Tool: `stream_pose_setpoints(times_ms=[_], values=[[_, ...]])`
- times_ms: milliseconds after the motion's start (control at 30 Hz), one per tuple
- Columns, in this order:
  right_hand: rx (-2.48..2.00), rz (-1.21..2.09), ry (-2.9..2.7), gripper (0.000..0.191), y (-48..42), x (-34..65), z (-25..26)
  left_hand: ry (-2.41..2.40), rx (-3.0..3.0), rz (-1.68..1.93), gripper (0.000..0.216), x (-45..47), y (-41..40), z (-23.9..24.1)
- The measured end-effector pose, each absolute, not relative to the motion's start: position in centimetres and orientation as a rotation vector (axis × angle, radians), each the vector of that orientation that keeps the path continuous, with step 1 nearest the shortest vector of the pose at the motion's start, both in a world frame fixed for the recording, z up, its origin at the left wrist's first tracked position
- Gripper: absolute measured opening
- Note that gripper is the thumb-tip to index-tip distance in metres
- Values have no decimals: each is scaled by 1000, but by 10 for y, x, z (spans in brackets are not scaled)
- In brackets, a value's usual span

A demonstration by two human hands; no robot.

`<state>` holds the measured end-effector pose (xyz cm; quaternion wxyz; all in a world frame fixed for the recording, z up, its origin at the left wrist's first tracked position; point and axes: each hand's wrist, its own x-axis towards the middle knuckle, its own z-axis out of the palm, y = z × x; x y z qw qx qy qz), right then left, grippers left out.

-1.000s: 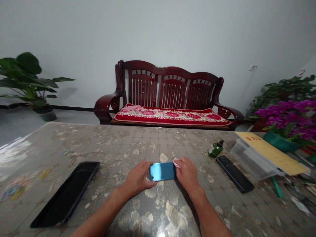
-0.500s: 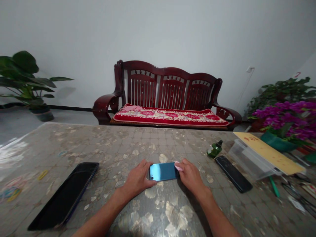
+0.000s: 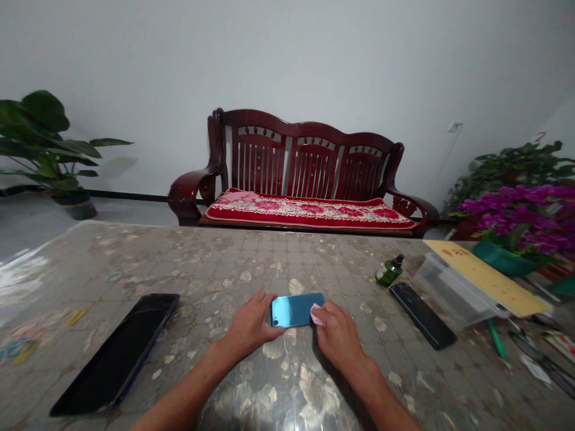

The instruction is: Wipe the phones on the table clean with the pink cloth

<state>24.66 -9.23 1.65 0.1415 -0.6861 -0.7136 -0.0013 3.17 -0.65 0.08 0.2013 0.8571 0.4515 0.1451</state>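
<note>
A shiny blue phone (image 3: 294,310) lies back up on the patterned table, its camera at the lower left corner. My left hand (image 3: 254,320) grips its left end between thumb and fingers. Pinched in my right hand (image 3: 336,328) is a small pink cloth (image 3: 316,314), which touches the phone's back near the lower right edge. My right fingertips are partly hidden behind the hand and cloth.
A black tablet (image 3: 119,353) lies at the left beside rubber bands (image 3: 20,350). To the right are a green bottle (image 3: 389,271), a dark phone (image 3: 422,315), a clear plastic box (image 3: 453,290) and a purple flower pot (image 3: 505,257). Behind the table stands a wooden bench (image 3: 309,158).
My right hand has moved left and slightly toward me with the pink cloth, uncovering the phone's upper right corner. My left hand keeps its hold on the phone.
</note>
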Motion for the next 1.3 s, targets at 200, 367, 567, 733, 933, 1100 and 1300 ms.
stream_pose_setpoints(times_ms=[200,367,567,733,933,1100,1300], values=[[-1837,-20,-2141,22,-89,233,11,1247,2388,428,48,30,-5,-2],[-1955,-119,-2015,22,-85,248,11,1081,2354,416,56,19,3,-4],[-1843,-92,-2096,19,-80,227,9,1056,2259,420,53,13,6,-4],[-1776,-86,-2115,19,-80,225,7,1088,2241,428,52,15,5,-3],[-1971,-124,-1985,21,-72,237,9,1126,2235,390,54,16,4,2],[-1814,-41,-2084,21,-71,215,7,1119,2247,416,52,17,5,-1],[-1846,-52,-2040,24,-71,225,9,1102,2255,416,51,15,6,-3]])
